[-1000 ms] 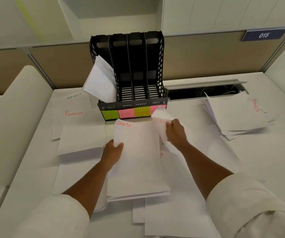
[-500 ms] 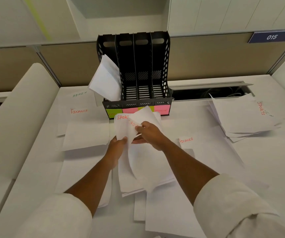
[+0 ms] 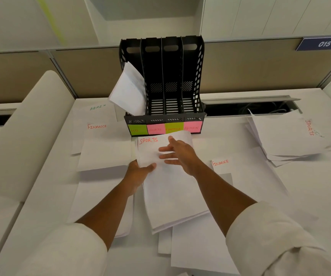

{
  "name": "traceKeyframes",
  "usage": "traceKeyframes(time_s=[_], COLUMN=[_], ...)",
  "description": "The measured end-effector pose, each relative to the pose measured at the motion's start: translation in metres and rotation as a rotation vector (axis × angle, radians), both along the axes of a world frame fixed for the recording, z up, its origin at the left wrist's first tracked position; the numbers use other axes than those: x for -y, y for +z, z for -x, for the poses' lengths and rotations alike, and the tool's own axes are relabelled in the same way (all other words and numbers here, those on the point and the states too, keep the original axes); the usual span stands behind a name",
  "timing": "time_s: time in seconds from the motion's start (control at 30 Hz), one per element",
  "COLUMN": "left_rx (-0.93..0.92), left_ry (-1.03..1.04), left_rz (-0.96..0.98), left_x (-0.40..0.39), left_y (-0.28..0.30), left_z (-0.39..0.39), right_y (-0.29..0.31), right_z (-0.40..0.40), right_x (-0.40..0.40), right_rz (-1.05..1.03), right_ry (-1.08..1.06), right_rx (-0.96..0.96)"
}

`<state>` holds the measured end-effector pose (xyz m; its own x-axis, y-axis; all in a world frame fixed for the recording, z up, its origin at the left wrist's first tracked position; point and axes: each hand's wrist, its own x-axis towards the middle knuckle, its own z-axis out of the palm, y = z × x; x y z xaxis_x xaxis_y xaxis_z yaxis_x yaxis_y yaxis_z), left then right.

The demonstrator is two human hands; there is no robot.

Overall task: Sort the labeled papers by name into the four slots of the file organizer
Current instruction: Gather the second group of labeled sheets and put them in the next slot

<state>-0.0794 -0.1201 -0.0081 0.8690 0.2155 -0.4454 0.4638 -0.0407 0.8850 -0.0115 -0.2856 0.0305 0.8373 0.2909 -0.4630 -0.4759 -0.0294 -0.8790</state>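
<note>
A black four-slot file organizer (image 3: 197, 80) stands at the back of the desk, with sticky labels HR, SPORTS, FINANCE and ADMIN along its front. Several sheets (image 3: 128, 90) lean out of its leftmost slot; the other three slots look empty. In front of it lies a stack of papers marked SPORTS (image 3: 170, 188). My left hand (image 3: 138, 172) grips the stack's left edge, thumb on top. My right hand (image 3: 180, 154) lies flat on the stack with straight, spread fingers.
Loose sheets cover the desk: ADMIN (image 3: 97, 107) and FINANCE (image 3: 96, 126) at the left, another FINANCE sheet (image 3: 220, 162) to the right, and a pile with SPORTS on top (image 3: 286, 136) at far right. A cable slot (image 3: 246, 108) runs behind.
My right hand laid the sheet it carried onto the SPORTS stack and let go, now flat on top. My left hand has kept its grip on the stack's left edge.
</note>
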Motion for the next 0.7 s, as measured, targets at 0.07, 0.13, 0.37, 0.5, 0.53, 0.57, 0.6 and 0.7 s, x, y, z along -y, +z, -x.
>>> traceKeyframes(time_s=[0.07, 0.13, 0.37, 0.5, 0.53, 0.57, 0.6, 0.7], left_rx=[-0.037, -0.055, -0.067, -0.073, -0.072, -0.071, -0.07, -0.071], left_ry=[0.065, 0.115, 0.142, 0.124, 0.121, 0.118, 0.115, 0.11], left_rz=[-0.015, -0.017, -0.059, -0.106, -0.109, -0.111, -0.108, -0.09], left_x=[-0.003, -0.006, -0.025, -0.028, -0.027, -0.026, -0.025, -0.022], left_y=[-0.002, -0.004, 0.003, 0.007, 0.007, 0.008, 0.008, 0.008], left_z=[-0.001, 0.0, -0.005, -0.011, -0.012, -0.013, -0.013, -0.015], right_y=[-0.008, -0.019, -0.04, -0.047, -0.049, -0.05, -0.051, -0.052], right_z=[-0.001, -0.002, 0.013, 0.022, 0.022, 0.022, 0.021, 0.016], right_x=[0.014, 0.033, 0.089, 0.093, 0.093, 0.093, 0.092, 0.09], right_rz=[0.142, 0.397, 1.112, 1.342, 1.369, 1.383, 1.389, 1.365], right_ry=[-0.109, -0.186, 0.413, 0.609, 0.61, 0.611, 0.613, 0.615], right_rx=[0.076, 0.152, 0.212, 0.26, 0.268, 0.271, 0.271, 0.26])
